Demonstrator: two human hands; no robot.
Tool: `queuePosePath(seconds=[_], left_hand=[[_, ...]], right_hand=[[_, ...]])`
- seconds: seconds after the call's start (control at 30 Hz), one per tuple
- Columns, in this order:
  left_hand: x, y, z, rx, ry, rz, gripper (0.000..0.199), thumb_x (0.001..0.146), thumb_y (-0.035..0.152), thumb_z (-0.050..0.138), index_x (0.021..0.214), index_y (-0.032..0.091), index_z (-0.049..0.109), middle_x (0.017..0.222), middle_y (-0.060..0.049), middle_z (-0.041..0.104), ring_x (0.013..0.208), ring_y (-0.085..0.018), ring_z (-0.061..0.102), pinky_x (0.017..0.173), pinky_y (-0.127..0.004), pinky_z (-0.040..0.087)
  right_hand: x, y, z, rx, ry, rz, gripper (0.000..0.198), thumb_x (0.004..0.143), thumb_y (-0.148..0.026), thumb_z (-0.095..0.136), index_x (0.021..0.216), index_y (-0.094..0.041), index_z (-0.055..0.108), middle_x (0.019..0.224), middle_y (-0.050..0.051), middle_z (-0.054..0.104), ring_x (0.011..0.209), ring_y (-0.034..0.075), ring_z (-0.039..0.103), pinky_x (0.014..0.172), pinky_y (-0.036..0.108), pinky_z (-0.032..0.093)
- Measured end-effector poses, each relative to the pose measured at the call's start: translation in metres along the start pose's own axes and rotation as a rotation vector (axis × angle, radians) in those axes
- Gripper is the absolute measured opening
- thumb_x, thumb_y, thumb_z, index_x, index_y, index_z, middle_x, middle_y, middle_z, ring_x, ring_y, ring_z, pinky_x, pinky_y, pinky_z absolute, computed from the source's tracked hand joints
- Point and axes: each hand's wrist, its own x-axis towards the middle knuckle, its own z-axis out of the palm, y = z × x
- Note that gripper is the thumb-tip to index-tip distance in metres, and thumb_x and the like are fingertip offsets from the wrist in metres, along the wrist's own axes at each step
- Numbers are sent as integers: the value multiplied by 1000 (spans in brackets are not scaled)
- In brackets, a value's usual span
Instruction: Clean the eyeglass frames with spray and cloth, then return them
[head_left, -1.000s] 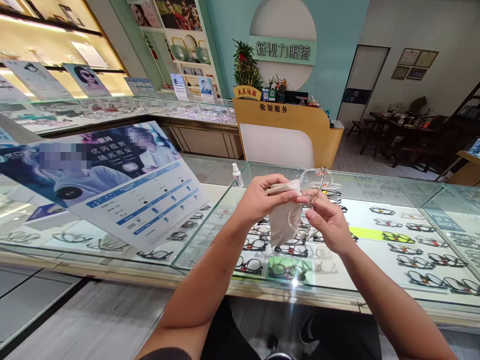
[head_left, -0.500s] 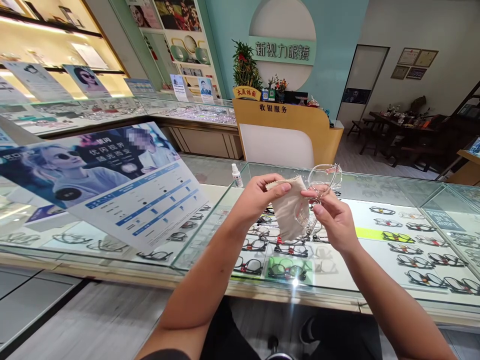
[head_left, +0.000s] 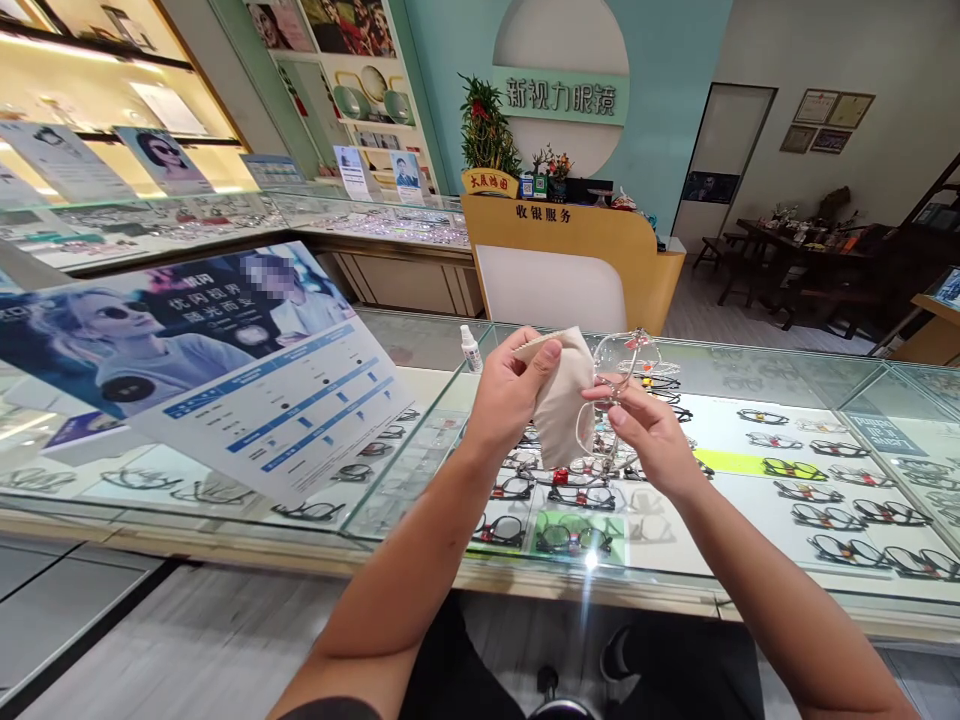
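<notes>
Left grip (head_left: 504, 400): closed on cloth (head_left: 562, 415), thumb in front, fingers mostly hidden behind.
Right grip (head_left: 654, 432): clear glasses (head_left: 616, 358) pinched by the frame, held above the glass desk (head_left: 637, 588).
Lower lens (head_left: 585, 432): overlapped by cloth in view; contact can't be told.
Glasses outline: hard to separate from displayed frames (head_left: 586, 494) below.
Bottle (head_left: 470, 350): label too small to read.
Poster (head_left: 247, 400): cut off at left.
Vs 0.5 s ago: cloth raised, upper corner turned up; glasses shifted slightly left.
</notes>
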Motion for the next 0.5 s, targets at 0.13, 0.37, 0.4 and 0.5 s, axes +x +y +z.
queuePosePath(seconds=[0.13, 0.37, 0.4, 0.5], left_hand=[[1, -1, -1, -27, 52, 58, 69, 73, 75, 89, 69, 21, 45, 62, 7, 38, 54, -7, 30, 48, -23, 23], [2, -3, -4, -1, 101, 149, 64, 78, 71, 88, 70, 21, 48, 58, 7, 39, 51, -7, 30, 46, -23, 22], [2, -2, -3, 14, 105, 154, 64, 77, 71, 88, 70, 21, 48, 58, 7, 39, 50, -7, 30, 46, -23, 22], [-1, 0, 3, 80, 117, 181, 67, 74, 74, 88, 69, 21, 48, 57, 7, 40, 51, -8, 32, 48, -23, 25]], right_hand=[[-2, 1, 7, -48, -1, -13, 43, 94, -69, 73, 115, -34, 86, 116, 7, 73, 117, 26, 66, 113, 50, 50], [-2, -1, 1, -61, 65, 17, 46, 93, -70, 73, 115, -32, 87, 110, 6, 76, 112, 26, 68, 107, 47, 51], [-1, -1, 0, -52, 83, 39, 48, 92, -71, 74, 115, -31, 87, 111, 6, 77, 112, 26, 69, 107, 47, 52], [-1, 3, 0, 35, 155, 89, 50, 89, -73, 76, 114, -30, 86, 120, 6, 80, 120, 27, 70, 111, 46, 52]])
